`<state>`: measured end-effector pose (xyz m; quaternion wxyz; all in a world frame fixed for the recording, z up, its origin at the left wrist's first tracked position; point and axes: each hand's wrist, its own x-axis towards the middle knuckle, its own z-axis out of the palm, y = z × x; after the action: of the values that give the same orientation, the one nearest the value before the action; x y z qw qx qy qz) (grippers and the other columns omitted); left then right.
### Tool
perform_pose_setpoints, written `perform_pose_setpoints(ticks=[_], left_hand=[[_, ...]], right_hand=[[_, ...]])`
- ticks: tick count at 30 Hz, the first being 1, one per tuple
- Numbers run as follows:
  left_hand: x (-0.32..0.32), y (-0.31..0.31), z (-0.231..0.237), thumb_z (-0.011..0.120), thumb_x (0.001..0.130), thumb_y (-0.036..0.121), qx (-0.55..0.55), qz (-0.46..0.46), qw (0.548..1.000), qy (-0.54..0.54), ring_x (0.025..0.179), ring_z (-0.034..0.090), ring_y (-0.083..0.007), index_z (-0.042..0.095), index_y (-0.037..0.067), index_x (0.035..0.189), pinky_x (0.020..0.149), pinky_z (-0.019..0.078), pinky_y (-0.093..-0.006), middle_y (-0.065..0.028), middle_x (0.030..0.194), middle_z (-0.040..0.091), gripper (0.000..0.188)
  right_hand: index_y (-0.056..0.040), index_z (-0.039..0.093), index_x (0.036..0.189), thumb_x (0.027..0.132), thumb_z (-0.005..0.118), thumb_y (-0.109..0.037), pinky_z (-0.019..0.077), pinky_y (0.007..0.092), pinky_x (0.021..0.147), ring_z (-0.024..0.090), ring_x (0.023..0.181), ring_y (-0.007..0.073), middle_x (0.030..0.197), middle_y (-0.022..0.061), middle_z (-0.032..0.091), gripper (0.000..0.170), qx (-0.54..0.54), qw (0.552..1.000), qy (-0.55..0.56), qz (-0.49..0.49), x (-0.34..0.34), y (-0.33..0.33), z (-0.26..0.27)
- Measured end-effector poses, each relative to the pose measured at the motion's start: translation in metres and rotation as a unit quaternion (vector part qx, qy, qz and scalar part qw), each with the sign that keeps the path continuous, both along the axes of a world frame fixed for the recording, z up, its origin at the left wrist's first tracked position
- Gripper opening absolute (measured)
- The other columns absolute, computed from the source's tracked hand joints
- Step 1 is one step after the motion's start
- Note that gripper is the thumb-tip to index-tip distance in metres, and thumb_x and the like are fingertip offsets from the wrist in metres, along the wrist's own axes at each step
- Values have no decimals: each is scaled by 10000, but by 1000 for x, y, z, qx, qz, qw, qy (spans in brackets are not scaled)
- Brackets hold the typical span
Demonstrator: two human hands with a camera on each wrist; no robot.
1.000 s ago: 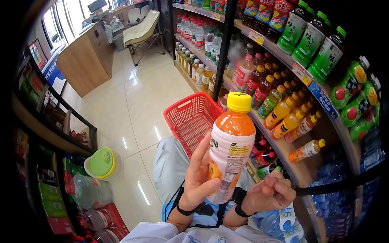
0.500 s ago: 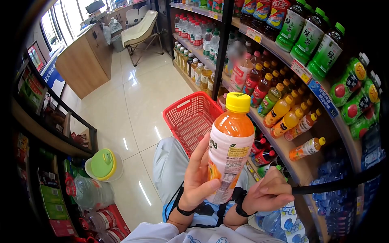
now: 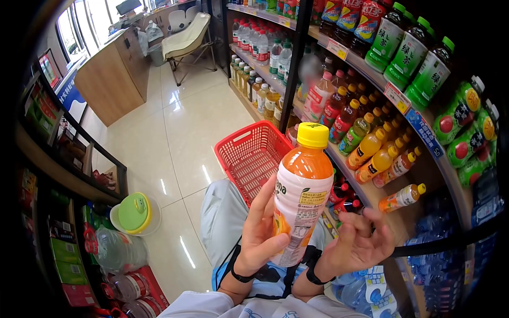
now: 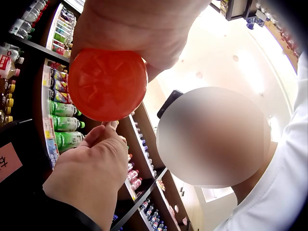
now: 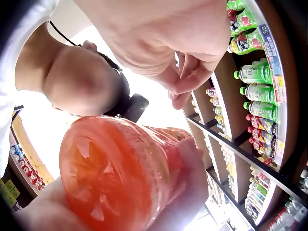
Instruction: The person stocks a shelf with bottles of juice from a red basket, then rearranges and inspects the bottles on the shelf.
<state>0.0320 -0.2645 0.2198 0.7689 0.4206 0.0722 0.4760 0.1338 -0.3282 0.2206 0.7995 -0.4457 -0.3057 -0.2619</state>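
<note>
My left hand [image 3: 260,233] grips an orange drink bottle [image 3: 305,204], fingers behind it and thumb across its front. The bottle stands nearly upright, with its yellow cap [image 3: 313,134] on and small print on its pale label facing me. In the left wrist view, the bottle's round orange base [image 4: 107,85] shows under that hand. To the right of the bottle, my right hand [image 3: 358,246] is raised with loosely bent fingers and holds nothing. The right wrist view has the right hand [image 5: 178,53] apart from the bottle [image 5: 108,175].
A red plastic basket [image 3: 231,167] sits on the floor beyond my knees. Shelves of drinks rise on the right, with an orange bottle [image 3: 402,197] near the edge of one. At left are a green-lidded container [image 3: 133,213] and large bottles [image 3: 124,252]. A chair [image 3: 185,40] stands farther back.
The right hand's fingers have loosened from a closer curl and spread outward to the right. The left hand and its bottle have stayed almost in place.
</note>
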Motion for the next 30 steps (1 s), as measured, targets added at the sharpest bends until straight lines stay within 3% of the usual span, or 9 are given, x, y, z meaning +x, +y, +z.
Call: perform_pose_setpoints(ticks=[3, 6, 8, 9, 12, 16, 23, 25, 30], left_hand=[[0, 0, 0, 710, 787, 243, 1, 3, 1000, -2, 1424, 431, -379, 123, 78, 1623, 1148, 393, -488, -221, 1598, 313, 1034], [0, 0, -1, 714, 791, 246, -1, 4, 1000, -5, 1424, 430, -383, 120, 74, 1622, 1147, 394, -488, -224, 1597, 313, 1036], [0, 0, -2, 718, 793, 248, -2, 3, 1000, -5, 1423, 430, -385, 118, 72, 1622, 1147, 395, -487, -224, 1597, 312, 1038], [0, 0, -3, 721, 794, 248, -3, 3, 1000, -9, 1423, 430, -382, 116, 69, 1622, 1147, 395, -485, -223, 1598, 310, 1040], [-1, 0, -3, 725, 793, 246, -3, 3, 1000, -9, 1427, 426, -378, 114, 66, 1621, 1148, 392, -482, -222, 1601, 306, 1045], [-5, 6, -7, 676, 890, 104, 31, -60, 994, -81, 1509, 286, -316, 71, 16, 1616, 1212, 238, -441, -235, 1636, 239, 949], [-2, -1, -4, 727, 793, 230, -5, 8, 1000, -23, 1439, 411, -375, 137, 86, 1624, 1157, 378, -481, -212, 1607, 304, 1029], [-2, 1, -2, 724, 792, 222, 3, -2, 1000, -17, 1433, 418, -379, 139, 91, 1624, 1153, 384, -482, -212, 1604, 309, 1026], [-2, -1, -2, 718, 788, 213, 0, -2, 1000, -15, 1430, 422, -383, 133, 82, 1622, 1152, 387, -487, -218, 1601, 312, 1028]], right_hand=[[-76, 345, 1415, 802, 756, 100, 457, 280, 547, 601, 563, 178, 828, 133, 689, 758, 3, 996, 17, 90, -2, -11, -6], [-32, 503, 1296, 770, 798, 101, 373, 258, 467, 532, 500, 138, 709, 84, 658, 618, 23, 994, -61, 85, 6, -13, -8], [-18, 641, 983, 922, 733, -90, 304, 253, 448, 464, 456, 119, 594, 49, 603, 131, -78, 982, -140, 100, 13, -16, -1], [-18, 641, 983, 922, 733, -90, 304, 253, 448, 464, 456, 119, 594, 49, 603, 131, -78, 982, -141, 100, 11, -12, -2], [-94, 539, 709, 1111, 280, -416, 253, 271, 459, 317, 395, 125, 483, -12, 440, 576, 53, 990, -52, 118, 0, -9, -5], [-97, 506, 703, 1114, 287, -371, 233, 293, 465, 270, 404, 118, 483, -19, 391, 541, 102, 977, -27, 184, 1, -14, -1], [3, 501, 1114, 1004, 540, -96, 399, 304, 558, 503, 507, 157, 631, 98, 593, 154, -16, 995, -20, 95, 8, -1, 0], [-17, 434, 1288, 919, 597, 54, 471, 291, 613, 598, 568, 187, 750, 143, 661, 410, 56, 994, 48, -84, 1, 21, 13], [-59, 334, 1411, 867, 709, 53, 467, 239, 582, 628, 590, 186, 832, 154, 702, 670, 37, 998, 57, 18, -7, 0, 8]])
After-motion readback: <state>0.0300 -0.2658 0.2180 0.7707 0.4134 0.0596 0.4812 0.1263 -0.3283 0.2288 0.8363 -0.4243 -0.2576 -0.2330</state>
